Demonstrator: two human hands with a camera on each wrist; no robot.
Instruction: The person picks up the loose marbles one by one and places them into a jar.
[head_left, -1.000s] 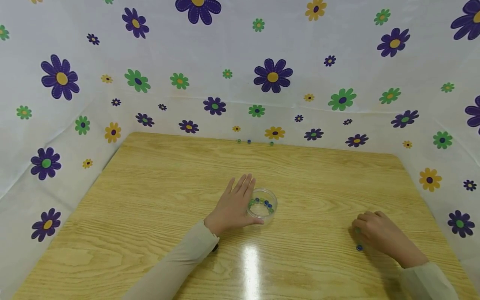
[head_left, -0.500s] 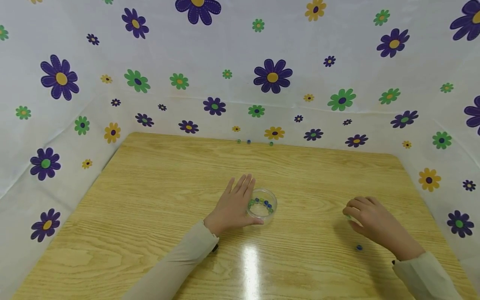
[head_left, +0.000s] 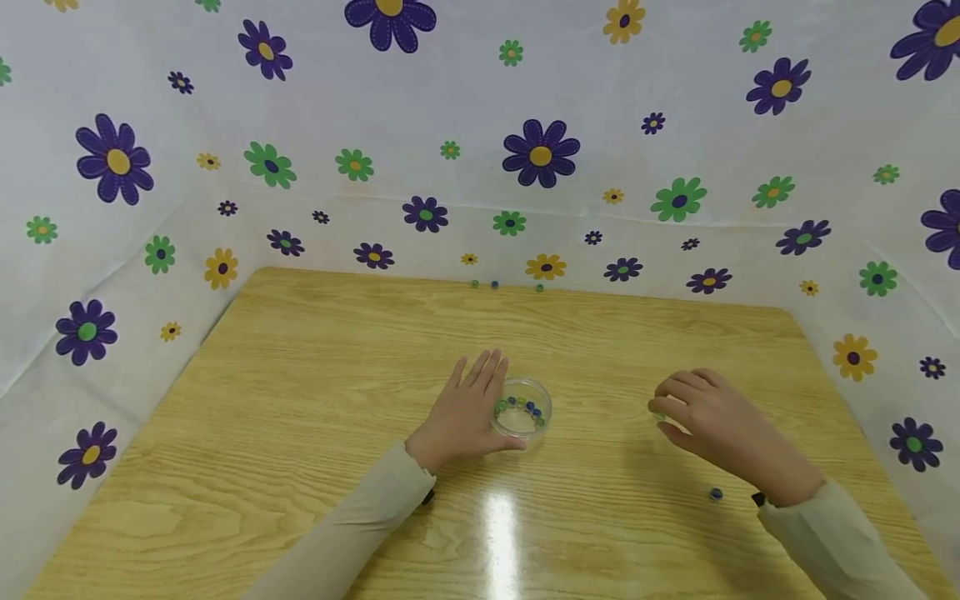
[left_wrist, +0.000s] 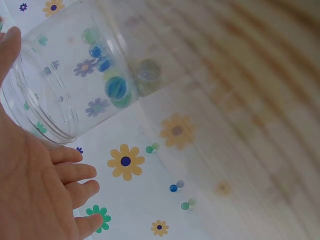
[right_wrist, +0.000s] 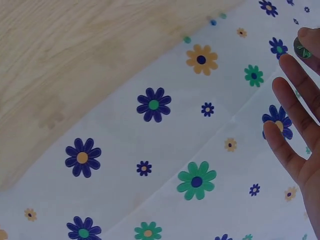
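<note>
A clear plastic jar (head_left: 537, 432) stands upright mid-table, with several green and blue marbles (left_wrist: 116, 88) on its bottom. My left hand (head_left: 463, 417) lies against the jar's left side; its fingers stretch straight past the wall and the thumb reaches along the near side. To the right, my right hand (head_left: 712, 425) is raised over the table and pinches a green marble (right_wrist: 302, 48) between thumb and index finger. The other fingers of that hand extend loosely. Below it on the table lies a blue marble (head_left: 716, 494).
Along the far table edge rest a few more marbles, a blue one (head_left: 495, 285) between two green ones (head_left: 539, 288). A white cloth (head_left: 585, 167) printed with flowers hangs behind and beside the wooden table (head_left: 300, 375).
My right hand has lifted off the table with the green marble and moved left towards the jar, leaving the blue marble behind. My left hand stays at the jar.
</note>
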